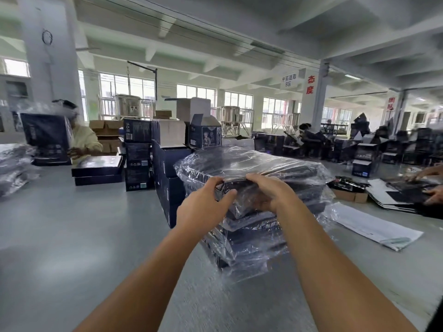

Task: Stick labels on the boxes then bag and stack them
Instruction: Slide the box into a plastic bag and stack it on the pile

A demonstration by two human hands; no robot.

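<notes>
Head view looks down two bare forearms that reach from the bottom of the frame to a stack of bagged boxes (254, 200) at centre. The left hand (203, 202) has its fingers (217, 180) curled over the near edge of the top bagged box (249, 164), thumb pressed against the plastic at the front, so it grips that edge. The right hand (268, 190) sits just beside it, fingers closed over the same edge and pinching the crinkled clear film; the two hands nearly touch. The stack stands on the grey counter (72, 236). The loose film and blur hide where one box ends and the next begins, so I cannot give an exact count; at least three layers show.

Just left of the stack, upright dark blue boxes (140, 154) stand in a cluster at centre left, several of them, with one open-flapped printed box (205, 134) on top behind. Two flat dark boxes (98, 168) lie stacked further left. At the upper left a seated person (84, 140) in a pale top holds one dark box (46, 137) upright. Another heap of bagged boxes (14, 164) lies at the far left edge. At the right edge two other hands (431, 185) rest on flat dark sheets, and a flat white bag (374, 226) lies on the counter right of the stack.
</notes>
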